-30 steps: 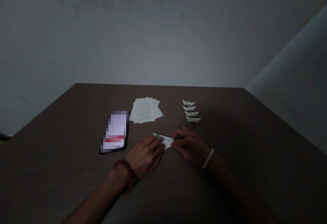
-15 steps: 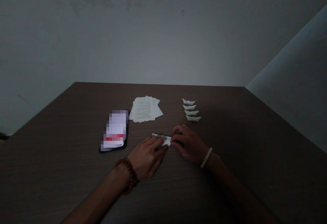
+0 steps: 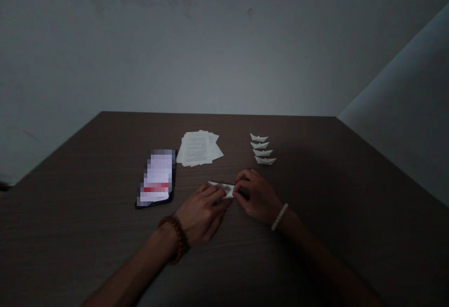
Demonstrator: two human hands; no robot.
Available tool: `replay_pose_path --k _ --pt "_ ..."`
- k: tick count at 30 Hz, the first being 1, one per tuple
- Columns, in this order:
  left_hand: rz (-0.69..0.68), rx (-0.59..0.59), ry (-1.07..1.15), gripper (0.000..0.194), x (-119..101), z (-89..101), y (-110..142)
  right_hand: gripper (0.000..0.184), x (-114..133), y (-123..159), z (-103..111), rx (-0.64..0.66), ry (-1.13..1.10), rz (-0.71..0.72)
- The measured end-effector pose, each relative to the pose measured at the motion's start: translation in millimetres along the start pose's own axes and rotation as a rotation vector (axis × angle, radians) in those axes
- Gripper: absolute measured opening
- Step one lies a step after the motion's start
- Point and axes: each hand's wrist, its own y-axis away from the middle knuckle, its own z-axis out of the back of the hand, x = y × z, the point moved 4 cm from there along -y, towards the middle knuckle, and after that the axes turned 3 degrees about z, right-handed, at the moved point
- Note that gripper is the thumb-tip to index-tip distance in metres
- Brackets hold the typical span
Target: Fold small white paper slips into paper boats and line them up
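A small white piece of folded paper (image 3: 228, 189) lies on the table between my hands, partly covered by fingers. My left hand (image 3: 205, 211), with a brown bead bracelet at the wrist, grips its left part, the fingertips pressing it from above. At the right end, my right hand (image 3: 257, 195) pinches the paper between thumb and fingers; a pale bead bracelet circles that wrist. Beyond my right hand, several small folded paper boats (image 3: 264, 161) stand in a column.
A stack of loose printed paper sheets (image 3: 196, 149) lies beyond my left hand. To its left rests a phone (image 3: 156, 178) with a lit, blurred screen. The dark wooden table (image 3: 87, 232) reaches back to a grey wall (image 3: 217, 54).
My right hand has shifted very slightly left, still at the paper's right end. My left hand stays in place. The whole view has moved a little.
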Motion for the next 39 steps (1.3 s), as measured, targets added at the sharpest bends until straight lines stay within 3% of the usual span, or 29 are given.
replay_pose_path --k 8,17,21,29,39 --pt "0.036 0.015 0.001 0.032 0.2 -1.5 -3.4 0.008 1.4 1.2 0.6 -0.051 0.001 -0.015" --pt "0.047 -0.002 -0.018 0.031 -3.5 0.1 -5.1 0.008 -4.9 2.5 20.8 -0.107 0.031 -0.047" --pt "0.055 0.004 -0.021 0.032 -3.1 -1.5 -5.1 0.009 -2.9 5.9 15.7 -0.048 0.030 -0.078" --pt "0.044 -0.037 -0.009 0.031 -4.2 -0.2 -4.7 0.009 -4.9 6.7 1.2 -0.118 0.004 -0.098" --pt "0.065 0.012 -0.024 0.037 -3.3 -1.5 -3.6 0.008 -1.3 8.1 1.8 -0.113 -0.013 -0.091"
